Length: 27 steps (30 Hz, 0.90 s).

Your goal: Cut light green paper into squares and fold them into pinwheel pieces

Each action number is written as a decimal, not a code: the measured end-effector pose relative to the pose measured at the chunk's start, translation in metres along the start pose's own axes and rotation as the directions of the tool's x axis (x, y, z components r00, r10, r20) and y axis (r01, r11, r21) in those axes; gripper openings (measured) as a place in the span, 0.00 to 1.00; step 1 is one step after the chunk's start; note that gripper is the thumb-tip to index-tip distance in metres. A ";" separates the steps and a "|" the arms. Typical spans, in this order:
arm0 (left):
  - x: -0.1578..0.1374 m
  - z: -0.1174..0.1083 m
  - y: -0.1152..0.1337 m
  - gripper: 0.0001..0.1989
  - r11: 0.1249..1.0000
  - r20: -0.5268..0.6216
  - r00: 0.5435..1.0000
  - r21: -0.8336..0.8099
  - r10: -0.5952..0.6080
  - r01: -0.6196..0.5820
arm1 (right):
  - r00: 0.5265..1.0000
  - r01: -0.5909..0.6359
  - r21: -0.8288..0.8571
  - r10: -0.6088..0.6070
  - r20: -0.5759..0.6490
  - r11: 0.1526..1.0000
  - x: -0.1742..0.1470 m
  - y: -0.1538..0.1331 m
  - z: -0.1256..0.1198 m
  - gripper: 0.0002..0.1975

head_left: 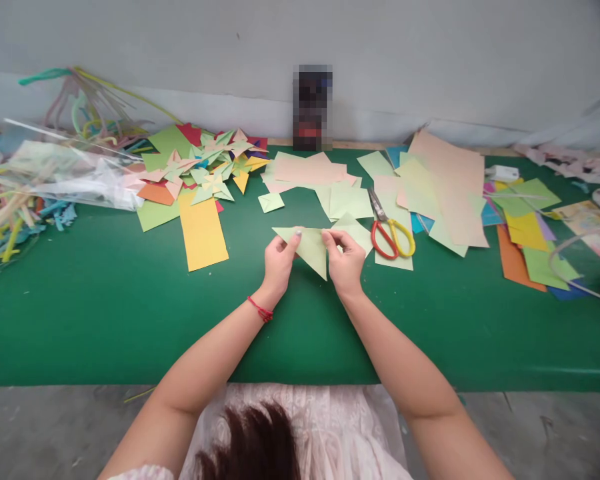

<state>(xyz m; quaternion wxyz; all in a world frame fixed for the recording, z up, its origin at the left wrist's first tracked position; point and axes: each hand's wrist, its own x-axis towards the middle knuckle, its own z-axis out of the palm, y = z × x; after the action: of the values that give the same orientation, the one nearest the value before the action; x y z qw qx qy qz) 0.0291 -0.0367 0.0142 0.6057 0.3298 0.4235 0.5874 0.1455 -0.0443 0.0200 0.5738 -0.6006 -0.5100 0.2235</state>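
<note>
Between my two hands, above the green table, is a light green sheet of paper [311,250] folded into a triangle, one point hanging down. My left hand [280,262] pinches its upper left part between thumb and fingers. At the upper right corner, my right hand [346,262] closes on the paper in the same way. Beyond the right hand lies another pale green sheet [353,229]. Scissors [391,233] with one red and one yellow handle rest on paper to the right. A small folded green paper square [271,203] lies just past my left hand.
Folded paper stars [213,180] are heaped at back left, by a yellow sheet [203,231]. Pipe cleaners [15,227] and a plastic bag [80,180] crowd the far left. Pink sheets [453,187] and coloured papers [527,230] lie right. A blurred dark object [313,107] stands against the wall.
</note>
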 end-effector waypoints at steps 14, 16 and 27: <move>0.001 -0.003 -0.002 0.17 0.969 0.193 0.955 0.148 -0.225 0.198 | 1.000 0.017 -0.021 -0.016 0.025 1.000 0.004 0.000 -0.005 0.10; 0.001 -0.003 -0.003 0.18 0.967 0.193 0.954 0.162 -0.227 0.197 | 0.999 0.009 -0.016 -0.008 0.050 1.000 0.003 0.000 -0.005 0.10; 0.004 -0.009 -0.003 0.16 0.943 0.315 0.913 0.286 -0.260 0.170 | 1.000 0.022 -0.012 -0.022 0.016 1.000 0.004 0.000 -0.007 0.10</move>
<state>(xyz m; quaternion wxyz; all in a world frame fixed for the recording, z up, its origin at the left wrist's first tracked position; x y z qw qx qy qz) 0.0221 -0.0336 0.0067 0.6853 0.4537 0.4148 0.3905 0.1526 -0.0437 0.0231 0.5686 -0.5966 -0.5224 0.2188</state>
